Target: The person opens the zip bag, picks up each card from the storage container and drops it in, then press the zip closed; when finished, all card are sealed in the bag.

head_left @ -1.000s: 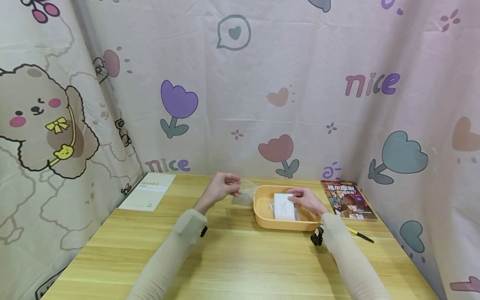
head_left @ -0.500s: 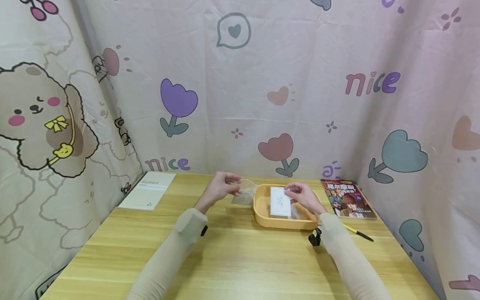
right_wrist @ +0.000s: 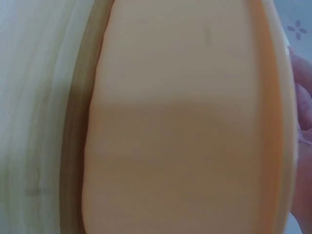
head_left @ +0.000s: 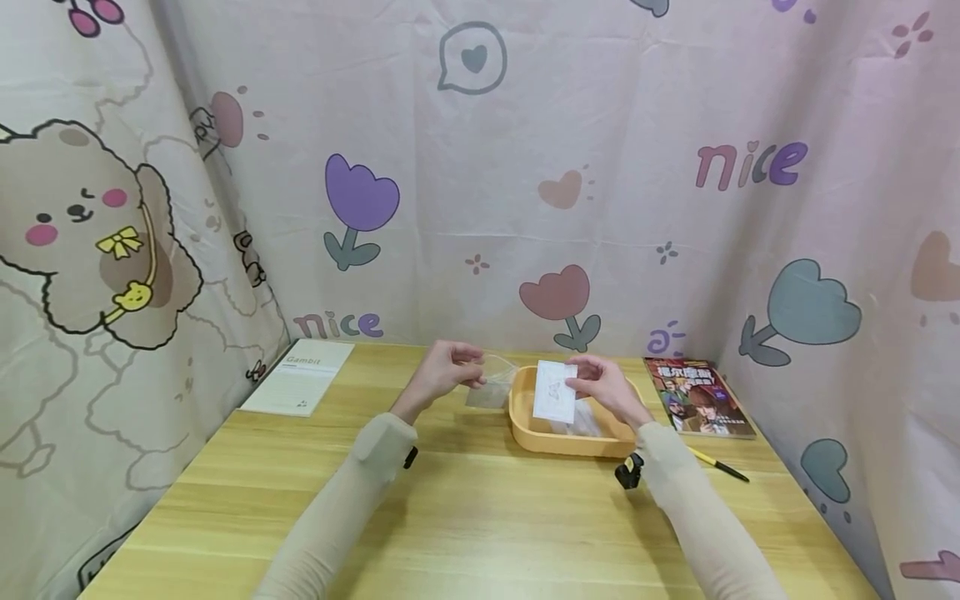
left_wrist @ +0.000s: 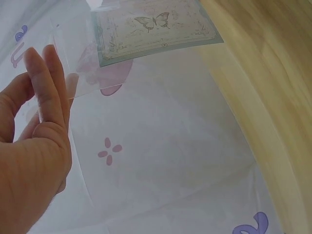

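My left hand (head_left: 447, 368) pinches the top edge of a clear plastic bag (head_left: 487, 394), which hangs left of the yellow-orange plastic box (head_left: 573, 445). In the left wrist view, a card with a butterfly print and a grey-green border (left_wrist: 158, 29) overlaps the clear plastic beyond the left hand's fingers (left_wrist: 44, 92). My right hand (head_left: 606, 388) holds a white card (head_left: 553, 393) with a small butterfly drawing by its right edge, above the box. Crumpled clear plastic (head_left: 581, 421) lies inside the box. In the right wrist view, the box's wall (right_wrist: 180, 122) hides most of the right hand.
A white notepad marked "Gambit" (head_left: 300, 379) lies at the back left of the wooden table (head_left: 480, 517). At the back right lies a colourful magazine (head_left: 701, 398), with a yellow and black pen (head_left: 720, 464) in front of it. A patterned curtain (head_left: 450, 208) stands behind.
My right hand has lifted the white card up from inside the box and moved it slightly left, uncovering the clear plastic beneath. The left hand has stayed in place with the bag.
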Tool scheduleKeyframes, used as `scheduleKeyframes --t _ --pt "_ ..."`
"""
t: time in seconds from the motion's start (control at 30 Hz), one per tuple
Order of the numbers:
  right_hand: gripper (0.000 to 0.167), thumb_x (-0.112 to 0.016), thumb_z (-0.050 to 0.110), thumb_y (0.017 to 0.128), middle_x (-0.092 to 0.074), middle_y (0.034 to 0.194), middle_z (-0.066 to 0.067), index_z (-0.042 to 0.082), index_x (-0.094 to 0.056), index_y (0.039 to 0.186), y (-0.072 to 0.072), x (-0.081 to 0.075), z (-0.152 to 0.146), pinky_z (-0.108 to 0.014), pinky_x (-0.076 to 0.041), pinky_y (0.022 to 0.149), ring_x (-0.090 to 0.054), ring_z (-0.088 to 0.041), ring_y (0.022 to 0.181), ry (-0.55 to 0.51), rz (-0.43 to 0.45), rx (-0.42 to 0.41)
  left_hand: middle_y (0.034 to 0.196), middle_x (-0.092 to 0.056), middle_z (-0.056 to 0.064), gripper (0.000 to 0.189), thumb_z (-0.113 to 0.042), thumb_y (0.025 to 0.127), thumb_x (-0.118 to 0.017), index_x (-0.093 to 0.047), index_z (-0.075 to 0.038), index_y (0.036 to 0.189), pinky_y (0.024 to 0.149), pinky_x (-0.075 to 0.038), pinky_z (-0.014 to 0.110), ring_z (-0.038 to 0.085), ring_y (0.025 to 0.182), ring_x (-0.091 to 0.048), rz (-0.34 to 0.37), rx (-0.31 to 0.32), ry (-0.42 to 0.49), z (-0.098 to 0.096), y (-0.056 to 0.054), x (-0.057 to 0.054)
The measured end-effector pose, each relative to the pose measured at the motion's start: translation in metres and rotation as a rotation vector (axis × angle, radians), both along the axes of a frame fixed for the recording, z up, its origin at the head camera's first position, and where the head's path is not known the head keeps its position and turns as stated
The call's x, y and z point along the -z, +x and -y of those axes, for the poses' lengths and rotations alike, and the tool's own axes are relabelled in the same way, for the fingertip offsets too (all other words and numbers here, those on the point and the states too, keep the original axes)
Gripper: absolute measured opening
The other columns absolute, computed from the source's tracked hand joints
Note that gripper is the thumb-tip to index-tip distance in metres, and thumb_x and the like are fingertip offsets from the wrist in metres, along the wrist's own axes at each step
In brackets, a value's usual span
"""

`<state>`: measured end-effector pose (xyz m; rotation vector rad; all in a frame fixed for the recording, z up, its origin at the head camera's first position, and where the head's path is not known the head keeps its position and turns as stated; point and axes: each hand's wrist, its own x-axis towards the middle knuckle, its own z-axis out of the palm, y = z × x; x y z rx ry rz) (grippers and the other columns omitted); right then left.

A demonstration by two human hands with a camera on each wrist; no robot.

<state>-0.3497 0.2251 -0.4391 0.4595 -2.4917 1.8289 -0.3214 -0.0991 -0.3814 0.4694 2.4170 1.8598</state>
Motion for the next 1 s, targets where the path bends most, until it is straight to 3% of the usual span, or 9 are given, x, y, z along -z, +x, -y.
scheduleKeyframes --t 0.17,0.43,0.6,0.73,1.0 --pt "0.048 -0.071 0.001 0.087 -0.061 0.086 -0.005 -0.005 -0.055 0.132 0.0 -0.007 -0.001 -0.034 -0.064 0.068 -0.064 -0.008 0.073 -0.074 -0.034 -0.018 0.112 -0.07 0.022 0.033 0.002 0.087 -0.07 -0.065 0.007 0.119 0.071 -0.064 0.034 0.019 0.075 -0.073 0.007 0.009 0.023 -0.001 -0.003 0.002" --pt "0.044 -0.066 0.0 0.092 -0.062 0.085 -0.001 -0.002 -0.053 0.134 0.004 -0.017 0.004 -0.034 -0.064 0.066 -0.064 -0.009 0.073 -0.144 -0.066 -0.029 0.114 -0.068 0.026 0.033 0.003 0.088 -0.068 -0.064 0.008 0.121 0.075 -0.064 0.039 0.019 0.075 -0.073 0.007 0.014 0.03 0.002 -0.003 0.004" --pt "0.044 -0.064 0.001 0.093 -0.062 0.093 -0.006 -0.001 -0.052 0.135 0.007 -0.024 0.011 -0.038 -0.064 0.068 -0.064 -0.011 0.074 -0.158 -0.084 -0.034 0.118 -0.065 0.031 0.033 0.003 0.089 -0.066 -0.063 0.009 0.122 0.072 -0.064 0.035 0.02 0.075 -0.073 0.007 0.012 0.016 0.004 -0.001 0.003" --pt "0.042 -0.063 0.001 0.093 -0.059 0.097 -0.006 0.001 -0.053 0.134 0.009 -0.029 0.015 -0.049 -0.063 0.072 -0.064 -0.011 0.076 -0.175 -0.1 -0.036 0.117 -0.066 0.029 0.033 0.003 0.089 -0.067 -0.063 0.009 0.121 0.073 -0.064 0.037 0.019 0.075 -0.073 -0.003 0.01 0.01 0.004 -0.001 0.002" --pt "0.039 -0.063 -0.002 0.093 -0.058 0.092 -0.004 -0.003 -0.051 0.13 0.013 -0.035 0.027 -0.046 -0.064 0.068 -0.063 -0.014 0.076 -0.272 -0.151 -0.054 0.112 -0.068 0.026 0.033 0.002 0.087 -0.069 -0.064 0.009 0.119 0.071 -0.064 0.034 0.019 0.074 -0.073 0.002 0.022 0.013 0.005 0.0 0.004"
